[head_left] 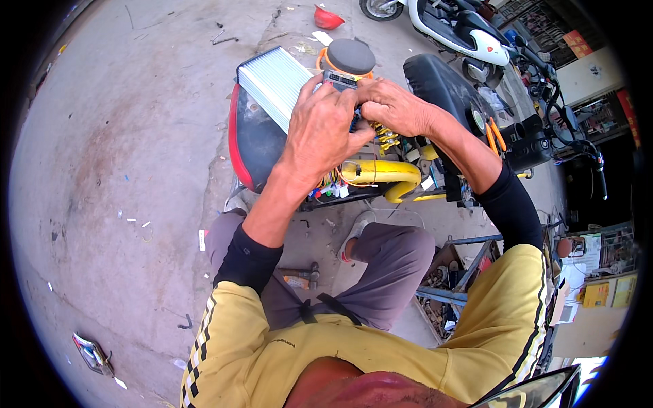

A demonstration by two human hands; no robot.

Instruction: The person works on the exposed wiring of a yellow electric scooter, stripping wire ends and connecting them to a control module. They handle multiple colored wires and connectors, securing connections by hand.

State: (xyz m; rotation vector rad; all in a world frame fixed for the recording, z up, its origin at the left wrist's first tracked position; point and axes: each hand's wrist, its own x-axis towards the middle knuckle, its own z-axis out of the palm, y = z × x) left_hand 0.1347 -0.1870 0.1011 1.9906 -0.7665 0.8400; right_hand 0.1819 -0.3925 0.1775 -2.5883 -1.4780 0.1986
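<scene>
A silver finned metal box (271, 83) rests on the black seat (252, 153) with red trim, and dark connectors (342, 79) show at its right end. My left hand (324, 126) curls its fingers round that end of the box. Beside it, my right hand (394, 107) pinches at the connectors, its fingertips partly hidden, so what they hold is unclear. Yellow-sleeved wires (386, 139) bunch below my right hand, and more wires with small plugs (333, 187) lie by a yellow frame tube (374, 170). Behind the box sits a grey round cushion (348, 56) with orange round it.
A second black seat (425, 71), orange-handled pliers (496, 136) and handlebars are at right. A white scooter (449, 34) stands beyond, a red helmet-like object (328, 18) at top. A metal bin of parts (442, 285) is lower right, a hammer (313, 275) between my legs, a small tray (93, 355) lower left.
</scene>
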